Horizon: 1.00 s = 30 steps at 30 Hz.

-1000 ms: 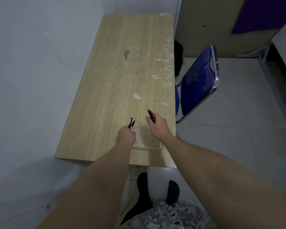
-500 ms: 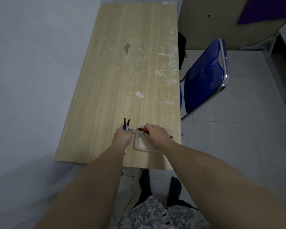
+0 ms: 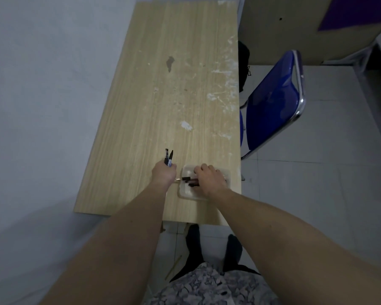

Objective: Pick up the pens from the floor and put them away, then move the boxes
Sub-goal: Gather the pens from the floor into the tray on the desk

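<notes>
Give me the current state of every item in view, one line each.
left hand: gripping two dark pens, tips pointing up.
right hand: over the clear tray, on the red pen.
red pen: lying across the tray's left rim.
clear tray: flat on the table, near its front edge.
blue chair: beside the table, unoccupied.

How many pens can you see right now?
4 visible: two pens stick up from the left hand; two dark pens under the right hand, over the tray. More may be hidden.
</notes>
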Each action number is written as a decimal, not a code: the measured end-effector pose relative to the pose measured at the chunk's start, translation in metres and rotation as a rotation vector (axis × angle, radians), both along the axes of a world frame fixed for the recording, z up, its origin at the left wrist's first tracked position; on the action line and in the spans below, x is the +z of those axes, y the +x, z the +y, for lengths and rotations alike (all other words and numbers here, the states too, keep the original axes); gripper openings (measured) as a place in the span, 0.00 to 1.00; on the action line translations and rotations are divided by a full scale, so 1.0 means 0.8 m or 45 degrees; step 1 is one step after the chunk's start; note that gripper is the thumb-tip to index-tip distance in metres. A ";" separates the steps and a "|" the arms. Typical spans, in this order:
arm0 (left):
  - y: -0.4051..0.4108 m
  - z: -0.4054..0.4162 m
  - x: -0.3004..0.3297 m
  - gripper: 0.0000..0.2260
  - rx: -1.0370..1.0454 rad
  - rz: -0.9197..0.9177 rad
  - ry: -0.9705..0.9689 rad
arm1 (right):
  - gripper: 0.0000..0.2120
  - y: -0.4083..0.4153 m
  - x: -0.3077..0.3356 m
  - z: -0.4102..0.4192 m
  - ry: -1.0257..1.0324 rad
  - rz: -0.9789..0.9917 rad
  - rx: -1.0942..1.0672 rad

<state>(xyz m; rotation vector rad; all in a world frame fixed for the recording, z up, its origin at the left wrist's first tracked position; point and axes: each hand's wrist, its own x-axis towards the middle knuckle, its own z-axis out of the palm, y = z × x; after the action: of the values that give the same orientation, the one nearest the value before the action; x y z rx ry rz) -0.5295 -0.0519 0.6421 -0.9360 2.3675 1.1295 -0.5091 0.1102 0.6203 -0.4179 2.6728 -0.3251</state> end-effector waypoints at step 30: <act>-0.015 0.050 0.029 0.05 -0.402 0.135 0.081 | 0.13 0.015 0.015 0.035 0.178 0.144 -0.026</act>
<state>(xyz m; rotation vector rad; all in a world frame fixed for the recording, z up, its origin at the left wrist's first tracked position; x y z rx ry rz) -0.5414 -0.0116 0.6650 -0.4684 2.4366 1.1420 -0.4969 0.1383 0.6322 -0.3761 2.7896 -0.1225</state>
